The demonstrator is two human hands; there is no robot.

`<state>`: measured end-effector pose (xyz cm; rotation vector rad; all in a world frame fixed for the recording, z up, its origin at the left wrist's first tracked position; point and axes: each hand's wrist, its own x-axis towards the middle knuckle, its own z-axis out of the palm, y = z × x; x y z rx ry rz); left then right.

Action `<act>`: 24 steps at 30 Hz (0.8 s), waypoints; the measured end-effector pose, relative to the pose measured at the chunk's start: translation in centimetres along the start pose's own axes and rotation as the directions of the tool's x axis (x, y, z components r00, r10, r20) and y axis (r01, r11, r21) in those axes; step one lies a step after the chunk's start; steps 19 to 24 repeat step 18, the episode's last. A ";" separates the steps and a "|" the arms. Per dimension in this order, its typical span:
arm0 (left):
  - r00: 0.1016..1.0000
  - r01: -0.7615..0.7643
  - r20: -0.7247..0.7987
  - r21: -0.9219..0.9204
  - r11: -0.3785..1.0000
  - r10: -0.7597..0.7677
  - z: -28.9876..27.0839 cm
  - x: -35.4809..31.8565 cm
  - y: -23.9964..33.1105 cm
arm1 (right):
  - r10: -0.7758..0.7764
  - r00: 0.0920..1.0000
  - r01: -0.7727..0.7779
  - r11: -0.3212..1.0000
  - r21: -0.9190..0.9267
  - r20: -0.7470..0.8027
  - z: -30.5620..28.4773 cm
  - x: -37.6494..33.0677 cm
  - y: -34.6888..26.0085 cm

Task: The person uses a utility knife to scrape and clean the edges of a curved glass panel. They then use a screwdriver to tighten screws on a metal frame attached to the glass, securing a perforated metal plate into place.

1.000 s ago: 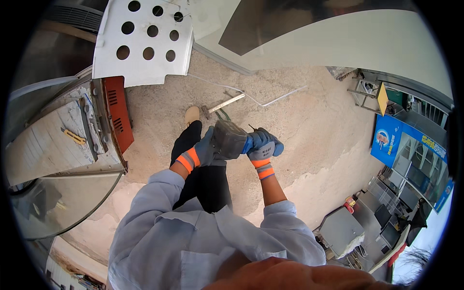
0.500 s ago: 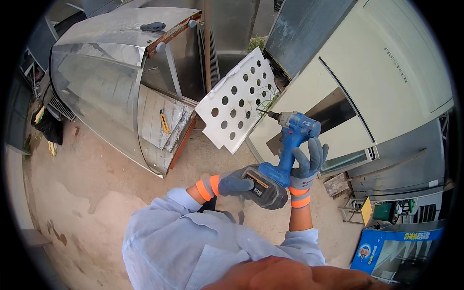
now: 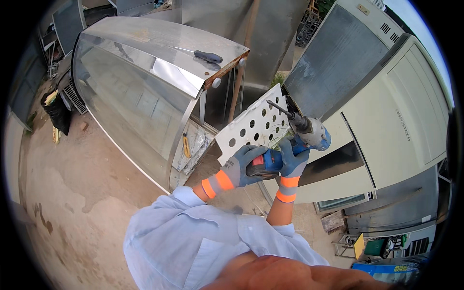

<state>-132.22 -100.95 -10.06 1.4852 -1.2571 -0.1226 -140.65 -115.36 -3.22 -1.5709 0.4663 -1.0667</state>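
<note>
1. I have the blue cordless drill with its red-and-black battery base (image 3: 290, 150) up in front of me, gripped in both hands. My left hand (image 3: 241, 166), in a grey glove with an orange cuff, is wrapped shut around the battery end. My right hand (image 3: 292, 162), gloved the same way, is closed on the handle just under the motor body.

2. The long dark bit (image 3: 280, 110) points up and to the left, its tip in front of the white perforated metal panel with round holes (image 3: 251, 128). I can't tell whether the tip touches the panel or floats just off it.

3. Progress, as I judge it: the tool is raised and aimed, but I see no screw on the bit and none backed out, so the real work on the panel looks barely begun.

4. Around me: the panel leans between the curved glass-fronted steel display case (image 3: 145, 92) on my left and the tall cream refrigerator cabinet (image 3: 401, 111) on my right.

5. A black-handled screwdriver (image 3: 205, 55) lies on top of the case, well apart from my hands. A yellow utility knife (image 3: 186, 145) rests inside it, low down.

6. In the way: the panel sits close in the gap between the two units, which leaves the drill little room. Bare concrete ground (image 3: 72, 193) lies below.
</note>
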 end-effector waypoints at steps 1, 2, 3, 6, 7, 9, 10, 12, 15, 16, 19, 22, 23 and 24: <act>1.000 0.010 -0.023 0.043 0.999 -0.009 -0.1 0.3 -0.2 | 0.024 1.000 -0.024 0.999 0.024 -0.002 0.1 0.9 0.9; 0.998 0.026 -0.064 0.059 0.998 -0.023 0.1 0.8 0.1 | 0.033 0.998 -0.036 0.997 0.065 0.053 -0.7 2.1 2.4; 0.996 0.042 -0.076 0.091 0.995 -0.036 0.0 1.2 0.1 | 0.013 0.998 -0.023 0.985 0.173 0.062 -0.2 3.1 3.0; 0.994 0.099 -0.063 0.139 0.985 -0.091 -1.5 2.4 0.9 | -0.028 0.999 0.011 0.936 0.352 0.043 1.9 5.4 3.9; 0.998 0.060 -0.040 0.144 0.988 -0.055 -2.2 2.8 0.8 | -0.018 0.998 -0.011 0.904 0.428 0.064 2.1 6.3 4.3; 1.000 -0.010 -0.013 0.155 0.988 0.012 -4.2 3.1 0.6 | -0.044 0.991 -0.027 0.861 0.507 0.128 3.2 8.0 4.7; 0.999 0.001 0.053 0.216 0.976 -0.012 -6.2 2.8 1.0 | -0.076 0.984 -0.017 0.856 0.517 0.158 3.7 8.7 4.8; 0.995 0.019 0.095 0.192 0.981 -0.038 -12.6 3.5 4.2 | -0.100 0.985 0.040 0.922 0.385 0.137 4.0 11.1 5.0; 0.978 0.174 -0.104 -0.053 0.983 -0.179 -21.8 6.0 9.7 | -0.242 0.970 0.244 0.966 -0.085 0.034 5.1 13.5 3.3; 0.974 0.105 -0.199 -0.014 0.994 -0.105 -23.1 7.8 10.5 | -0.414 0.908 0.415 0.880 -0.230 0.054 6.3 14.4 1.6; 0.962 -0.004 -0.264 0.243 0.970 0.070 -24.8 11.9 12.1 | -0.599 0.752 0.649 0.603 -0.465 0.273 7.2 16.6 -1.6; 0.962 -0.004 -0.264 0.243 0.970 0.070 -24.8 11.9 12.1 | -0.599 0.752 0.649 0.603 -0.465 0.273 7.2 16.6 -1.6; 0.962 -0.004 -0.264 0.243 0.970 0.070 -24.8 11.9 12.1 | -0.599 0.752 0.649 0.603 -0.465 0.273 7.2 16.6 -1.6; 0.962 -0.004 -0.264 0.243 0.970 0.070 -24.8 11.9 12.1 | -0.599 0.752 0.649 0.603 -0.465 0.273 7.2 16.6 -1.6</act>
